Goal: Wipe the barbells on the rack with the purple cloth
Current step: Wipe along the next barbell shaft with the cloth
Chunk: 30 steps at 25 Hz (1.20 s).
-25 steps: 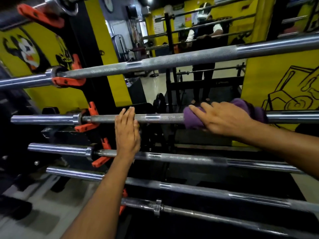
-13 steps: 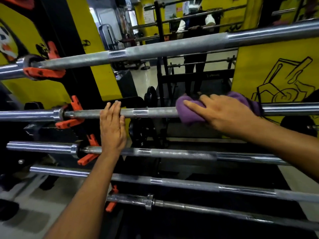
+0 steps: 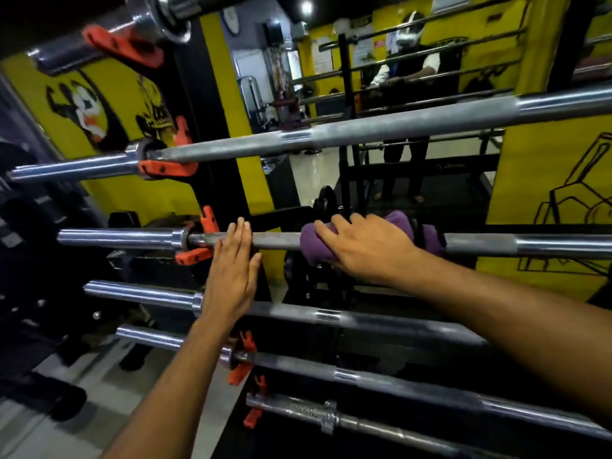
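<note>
Two hands on one barbell (image 3: 275, 240), third from the top of the rack | right hand (image 3: 367, 248): fingers curled over purple cloth (image 3: 316, 245), which wraps the bar | left hand (image 3: 231, 276): fingers straight, pressed together, flat against the bar near an orange hook (image 3: 193, 256)

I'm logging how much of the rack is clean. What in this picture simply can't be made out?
- Head view: the bar section under the purple cloth is covered by the cloth and right hand.
- Left hand: its palm side is hidden, so contact with the wiped barbell is unclear.
- Right ends of the bars: cut off by the frame edge.
- Dirt or dust: too fine to see.
</note>
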Available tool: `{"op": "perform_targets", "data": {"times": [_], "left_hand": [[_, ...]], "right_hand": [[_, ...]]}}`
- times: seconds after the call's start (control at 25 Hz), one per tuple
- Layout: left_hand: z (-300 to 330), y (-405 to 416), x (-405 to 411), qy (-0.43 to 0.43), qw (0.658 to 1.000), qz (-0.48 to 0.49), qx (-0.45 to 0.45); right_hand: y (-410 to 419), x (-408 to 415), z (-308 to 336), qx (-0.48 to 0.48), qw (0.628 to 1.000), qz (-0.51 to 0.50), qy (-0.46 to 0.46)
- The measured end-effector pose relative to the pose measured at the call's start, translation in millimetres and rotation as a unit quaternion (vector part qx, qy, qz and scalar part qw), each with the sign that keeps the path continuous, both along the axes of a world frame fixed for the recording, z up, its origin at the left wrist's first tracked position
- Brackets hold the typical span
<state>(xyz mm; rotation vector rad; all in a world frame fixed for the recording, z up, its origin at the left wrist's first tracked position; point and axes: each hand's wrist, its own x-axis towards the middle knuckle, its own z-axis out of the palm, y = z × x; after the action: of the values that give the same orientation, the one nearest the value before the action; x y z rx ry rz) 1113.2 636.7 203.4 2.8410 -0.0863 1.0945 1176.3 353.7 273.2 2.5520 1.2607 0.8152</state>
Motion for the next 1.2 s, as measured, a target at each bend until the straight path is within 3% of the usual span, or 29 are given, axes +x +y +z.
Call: {"op": "perform_targets", "data": {"times": [0.08,0.2,0.24,0.4,0.44,0.56,0.6,0.8,0.92,1.0,1.08,1.2], "left_hand": [[-9,2,7,-0.010,0.999,-0.007,-0.047],[-14,-11,15,-0.039,0.995,-0.005,-0.087],[-16,-12,15,-0.041,0.995,-0.004,-0.095],[-18,-3,16,-0.042,0.995,-0.030,-0.090],[-17,-3,15,-0.039,0.995,-0.031,-0.089],[-17,-4,13,-0.030,0.995,-0.032,-0.085],[-17,-2,13,-0.027,0.995,-0.035,-0.085],[-13,4,7,0.017,0.996,-0.047,-0.077],[12,27,-13,0.018,0.997,-0.077,0.010],[36,70,-22,-0.027,0.997,-0.046,0.057],[48,115,-14,-0.038,0.999,0.005,0.016],[35,134,3,0.009,0.991,-0.050,-0.126]], "right_hand": [[21,1,5,0.007,0.998,-0.019,0.055],[30,18,29,0.036,0.962,-0.085,0.256],[30,17,30,0.039,0.956,-0.100,0.272],[23,-18,-1,0.002,0.995,-0.096,0.018],[24,-22,-3,0.005,0.994,-0.106,0.022],[33,-3,19,0.109,0.960,-0.199,0.164],[35,1,21,0.111,0.955,-0.210,0.175],[28,-22,-10,0.103,0.987,-0.127,0.007],[26,-22,-6,0.118,0.982,-0.145,0.037],[28,-20,-6,0.091,0.986,-0.134,0.027],[42,-17,-7,0.038,0.990,-0.133,-0.008],[94,-12,-13,0.000,0.990,-0.135,-0.041]]}}
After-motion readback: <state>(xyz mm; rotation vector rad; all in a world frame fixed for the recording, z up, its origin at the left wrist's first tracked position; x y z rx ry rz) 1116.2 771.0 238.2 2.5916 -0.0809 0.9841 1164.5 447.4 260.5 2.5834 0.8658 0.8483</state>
